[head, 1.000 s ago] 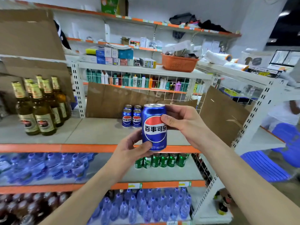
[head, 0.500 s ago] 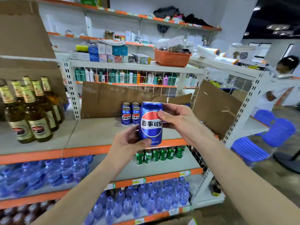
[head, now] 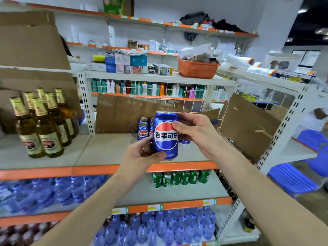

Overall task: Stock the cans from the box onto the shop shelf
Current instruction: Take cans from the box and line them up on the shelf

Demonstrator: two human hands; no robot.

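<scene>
Head view. A blue can point(head: 165, 136) is held upright in front of the shelf point(head: 99, 170), above its orange front edge. The can is glossy deep blue with a silver rim at the top; its face carries a round red, white and blue emblem with four dark characters across the white band, and small white print near the base. The left hand point(head: 142, 158) grips the can low at about 7 o'clock, thumb curled across the lower front and a ring visible on one finger. The right hand point(head: 197, 134) grips the upper side at about 3 o'clock, thumb pressed on the emblem's edge and fingers wrapped behind.

On the shelf board just behind the held can, at its 10 o'clock, stand the stocked blue cans point(head: 143, 129) of the same design, against a brown cardboard sheet point(head: 122, 113). Brown beer bottles point(head: 40, 125) stand in a cluster at 9 o'clock, well apart. Green cans point(head: 179, 178) line the tier below at 6 o'clock, and blue water bottles point(head: 53, 190) fill the lower tiers.

Compared with the frame half a second earlier, the grip of both hands is unchanged and the can remains upright and facing the camera; the surroundings sit slightly differently in view, with the person at the right edge now mostly out of frame.
</scene>
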